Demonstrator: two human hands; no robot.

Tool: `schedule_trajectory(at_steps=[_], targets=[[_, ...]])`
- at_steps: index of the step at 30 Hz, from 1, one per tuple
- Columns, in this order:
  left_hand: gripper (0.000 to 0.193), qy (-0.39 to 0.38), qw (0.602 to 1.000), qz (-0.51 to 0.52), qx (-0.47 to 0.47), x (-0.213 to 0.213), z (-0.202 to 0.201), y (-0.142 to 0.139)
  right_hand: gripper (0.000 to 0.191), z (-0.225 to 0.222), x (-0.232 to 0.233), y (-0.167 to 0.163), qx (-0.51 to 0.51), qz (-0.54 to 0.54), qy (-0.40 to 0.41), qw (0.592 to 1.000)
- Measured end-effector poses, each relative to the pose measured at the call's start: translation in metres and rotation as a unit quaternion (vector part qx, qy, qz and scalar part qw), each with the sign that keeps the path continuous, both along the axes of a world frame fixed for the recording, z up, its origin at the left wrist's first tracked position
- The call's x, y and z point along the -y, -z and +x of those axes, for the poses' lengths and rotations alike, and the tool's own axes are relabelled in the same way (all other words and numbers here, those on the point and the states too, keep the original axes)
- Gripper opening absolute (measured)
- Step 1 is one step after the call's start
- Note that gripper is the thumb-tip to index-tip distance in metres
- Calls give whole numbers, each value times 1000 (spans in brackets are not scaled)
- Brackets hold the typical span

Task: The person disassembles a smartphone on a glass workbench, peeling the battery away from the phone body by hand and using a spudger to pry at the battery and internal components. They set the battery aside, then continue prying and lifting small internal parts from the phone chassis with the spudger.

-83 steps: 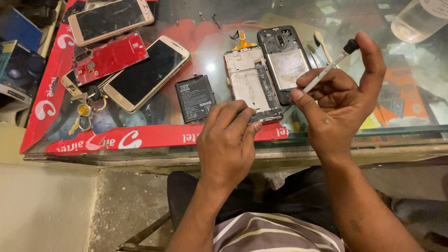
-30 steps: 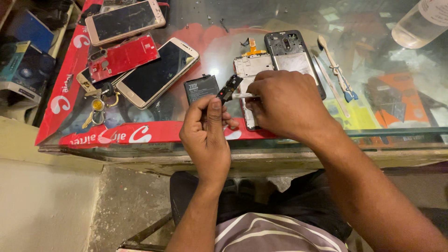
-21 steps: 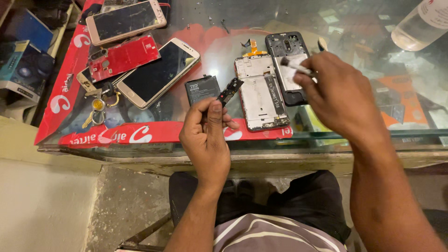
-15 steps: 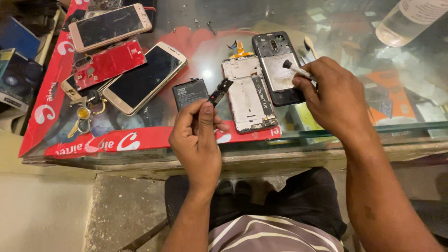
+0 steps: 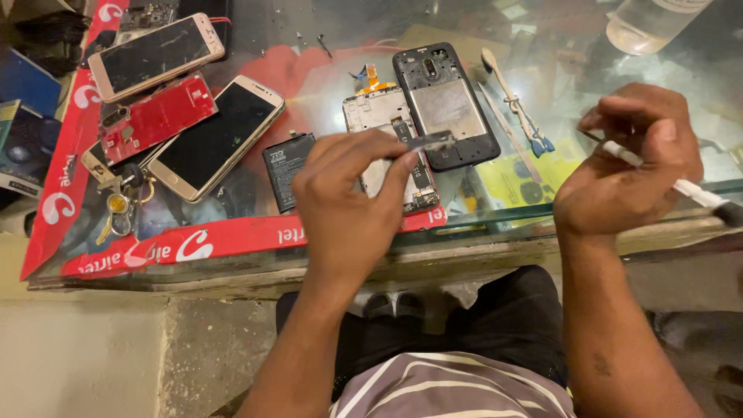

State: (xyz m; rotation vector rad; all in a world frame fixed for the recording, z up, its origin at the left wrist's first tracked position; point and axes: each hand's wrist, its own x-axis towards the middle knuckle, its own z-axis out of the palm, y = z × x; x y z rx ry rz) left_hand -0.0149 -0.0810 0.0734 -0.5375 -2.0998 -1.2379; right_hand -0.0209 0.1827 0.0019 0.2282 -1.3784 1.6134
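Observation:
My left hand (image 5: pixel 352 205) pinches a small dark phone part (image 5: pixel 428 142) between thumb and fingertips, held above an opened phone frame (image 5: pixel 385 116) lying on the glass counter (image 5: pixel 542 46). Beside that frame lies a black phone back shell (image 5: pixel 445 104). My right hand (image 5: pixel 631 162) is off to the right, near the counter's front edge, gripping a white-handled brush (image 5: pixel 696 193) whose dark tip points right. A black battery (image 5: pixel 284 166) lies just left of my left hand.
Two gold phones (image 5: pixel 213 135) (image 5: pixel 155 54), a red phone frame (image 5: pixel 155 116) and a bunch of keys (image 5: pixel 116 205) lie at the left on a red banner (image 5: pixel 193 244). Blue-handled tweezers and a spudger (image 5: pixel 515 104) lie right of the shell. A clear bottle (image 5: pixel 646 23) stands at the far right.
My right hand has drawn back from the black shell to the right with the brush. My left hand has moved right, carrying the small part over the opened frame.

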Motion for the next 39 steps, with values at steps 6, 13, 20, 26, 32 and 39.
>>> schedule_trajectory(at_steps=[6,13,20,26,32,39], targets=[[10,37,987,-151,29,-37,-67,-4,77,-1,-10,18,29,10,0,1000],[13,52,977,-205,-21,-38,-80,-5,73,3,-1,17,52,48,21,997],[14,52,995,-69,41,13,9,-2,71,5,-2,16,29,11,-2,1000],[19,29,993,-113,30,10,38,23,67,3,-5,15,35,33,-24,999],[12,16,993,-117,16,3,36,23,71,2,-8,15,71,46,-19,996],[11,15,997,-78,23,6,36,30,59,1,1,2,64,53,-30,996]])
